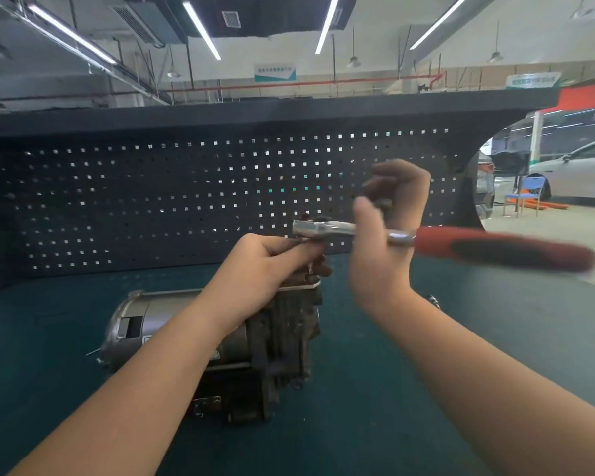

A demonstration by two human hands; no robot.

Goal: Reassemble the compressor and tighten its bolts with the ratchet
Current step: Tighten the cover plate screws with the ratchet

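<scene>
The compressor (172, 324) lies on its side on the green mat, its silver motor housing to the left and its dark finned cylinder block (289, 341) to the right. My left hand (265, 266) is on top of the block, fingers curled round the socket under the ratchet's chrome head. The ratchet (495, 249) lies level above the block, and its red and black handle points right and looks blurred. My right hand (385, 266) holds the chrome shaft close to the head, thumb in front and fingers curled above. The bolt under the socket is hidden.
A dark pegboard (152, 201) with a shelf on top stands behind the green mat (426, 407). Behind my right wrist a small dark and silver part (434, 299) lies on the mat. A blue chair (526, 194) and a parked car (584, 166) are far right.
</scene>
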